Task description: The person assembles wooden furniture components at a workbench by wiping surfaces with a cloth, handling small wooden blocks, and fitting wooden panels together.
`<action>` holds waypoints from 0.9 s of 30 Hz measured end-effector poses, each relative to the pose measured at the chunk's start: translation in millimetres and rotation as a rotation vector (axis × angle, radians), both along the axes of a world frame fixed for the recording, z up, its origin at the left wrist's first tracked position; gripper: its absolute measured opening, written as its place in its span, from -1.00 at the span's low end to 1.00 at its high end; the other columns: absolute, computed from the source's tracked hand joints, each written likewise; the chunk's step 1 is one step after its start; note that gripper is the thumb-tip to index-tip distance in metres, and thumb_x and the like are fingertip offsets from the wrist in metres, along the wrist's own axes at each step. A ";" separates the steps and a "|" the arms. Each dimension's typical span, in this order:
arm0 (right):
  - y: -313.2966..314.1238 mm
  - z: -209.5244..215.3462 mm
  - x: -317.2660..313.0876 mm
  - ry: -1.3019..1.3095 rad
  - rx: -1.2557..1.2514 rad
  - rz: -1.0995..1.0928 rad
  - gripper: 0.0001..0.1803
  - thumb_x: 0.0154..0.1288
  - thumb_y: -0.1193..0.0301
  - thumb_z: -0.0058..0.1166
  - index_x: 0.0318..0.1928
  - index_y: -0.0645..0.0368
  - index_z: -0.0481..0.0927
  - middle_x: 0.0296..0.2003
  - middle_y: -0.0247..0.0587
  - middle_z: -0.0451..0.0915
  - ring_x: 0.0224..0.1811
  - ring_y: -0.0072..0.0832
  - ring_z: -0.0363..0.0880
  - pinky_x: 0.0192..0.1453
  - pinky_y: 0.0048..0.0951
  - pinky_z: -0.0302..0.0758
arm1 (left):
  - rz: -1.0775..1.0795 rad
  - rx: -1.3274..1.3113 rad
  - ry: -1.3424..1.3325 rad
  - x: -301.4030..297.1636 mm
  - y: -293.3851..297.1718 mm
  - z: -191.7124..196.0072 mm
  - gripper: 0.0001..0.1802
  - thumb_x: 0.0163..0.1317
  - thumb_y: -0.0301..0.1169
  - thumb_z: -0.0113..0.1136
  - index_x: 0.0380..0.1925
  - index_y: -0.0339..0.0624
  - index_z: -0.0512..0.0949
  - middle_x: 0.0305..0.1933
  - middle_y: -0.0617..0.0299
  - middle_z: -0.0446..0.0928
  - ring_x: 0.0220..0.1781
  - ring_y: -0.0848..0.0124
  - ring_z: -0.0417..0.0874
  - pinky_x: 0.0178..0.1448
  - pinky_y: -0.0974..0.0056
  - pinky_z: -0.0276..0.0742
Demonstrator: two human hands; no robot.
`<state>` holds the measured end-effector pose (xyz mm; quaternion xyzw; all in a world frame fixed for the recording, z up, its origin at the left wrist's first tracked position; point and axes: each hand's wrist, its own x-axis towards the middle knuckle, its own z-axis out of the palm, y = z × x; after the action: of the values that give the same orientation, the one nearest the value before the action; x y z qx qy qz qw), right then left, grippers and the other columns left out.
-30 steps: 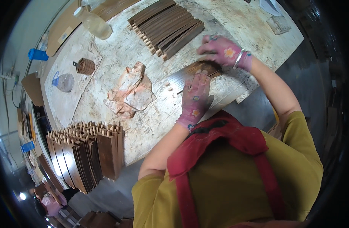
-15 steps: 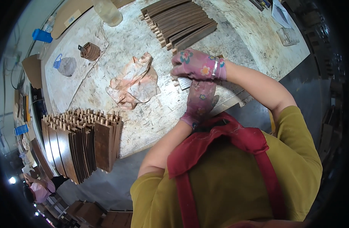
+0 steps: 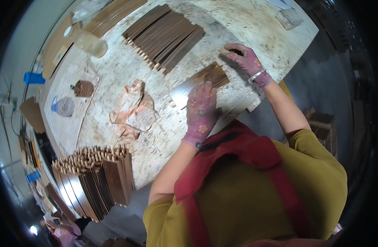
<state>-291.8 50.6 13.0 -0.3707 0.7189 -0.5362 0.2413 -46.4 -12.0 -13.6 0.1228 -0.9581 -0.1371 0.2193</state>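
Note:
A flat brown wooden slat (image 3: 207, 78) lies on the stained white workbench (image 3: 115, 70) in front of me. My left hand (image 3: 200, 113), in a pink flowered glove, presses flat on the slat's near end with fingers spread. My right hand (image 3: 243, 57), gloved the same and wearing a bracelet, is closed around a small dark block at the slat's far right side, resting on the bench top.
A row of dark wooden slats (image 3: 164, 35) lies at the far side of the bench. A stack of slats standing on edge (image 3: 92, 181) sits at the near left. A crumpled orange rag (image 3: 133, 109), a plastic bottle (image 3: 90, 43) and a small brown spool (image 3: 83, 87) lie around.
My right hand has moved from over the slat out to the far right with the small block. My left hand stays pressed on the slat. The camera view has shifted.

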 end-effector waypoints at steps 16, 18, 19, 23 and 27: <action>18.7 -8.5 24.6 0.334 0.053 0.069 -0.63 0.24 0.29 0.23 0.02 0.15 0.62 -0.08 0.00 0.56 0.02 -0.03 0.56 0.14 -0.22 0.48 | 0.005 -0.006 -0.130 4.0 7.5 13.9 -0.32 0.09 -0.16 0.34 0.23 -0.13 0.47 0.43 0.03 0.29 0.47 0.02 0.23 0.44 -0.11 0.15; 18.1 -4.0 25.9 0.349 0.085 0.073 -0.63 0.26 0.32 0.21 0.05 0.15 0.60 -0.08 -0.01 0.55 0.02 -0.05 0.55 0.15 -0.24 0.48 | 0.015 -0.014 -0.139 3.4 9.5 14.6 -0.33 0.09 -0.16 0.34 0.23 -0.12 0.47 0.43 0.02 0.29 0.47 0.02 0.24 0.44 -0.11 0.14; 16.8 -2.4 26.3 0.370 0.120 0.081 -0.63 0.27 0.36 0.20 0.07 0.16 0.59 -0.08 -0.03 0.55 0.02 -0.08 0.55 0.16 -0.25 0.48 | 0.017 -0.016 -0.141 3.1 10.4 15.1 -0.33 0.09 -0.16 0.34 0.22 -0.12 0.47 0.43 0.01 0.29 0.47 0.01 0.23 0.44 -0.11 0.14; 23.6 2.8 36.3 0.432 0.224 0.081 -0.65 0.30 0.33 0.17 0.07 0.13 0.60 -0.06 -0.08 0.58 0.05 -0.11 0.55 0.17 -0.25 0.49 | 0.010 -0.002 -0.140 0.6 10.9 16.6 -0.34 0.08 -0.16 0.35 0.21 -0.13 0.48 0.43 -0.02 0.28 0.47 0.00 0.23 0.44 -0.12 0.13; 54.8 33.8 45.7 0.500 0.261 0.266 -0.74 0.35 0.22 0.05 -0.08 0.00 0.68 -0.13 -0.29 0.68 -0.01 -0.19 0.54 0.12 -0.24 0.48 | 0.000 0.005 -0.084 2.6 9.7 13.4 -0.36 0.07 -0.18 0.35 0.17 -0.16 0.50 0.43 -0.03 0.27 0.46 -0.02 0.24 0.44 -0.13 0.14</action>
<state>-246.0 105.4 46.9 -0.5480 0.7637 -0.2955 0.1707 -43.8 -2.3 -0.2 0.1291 -0.9662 -0.1343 0.1783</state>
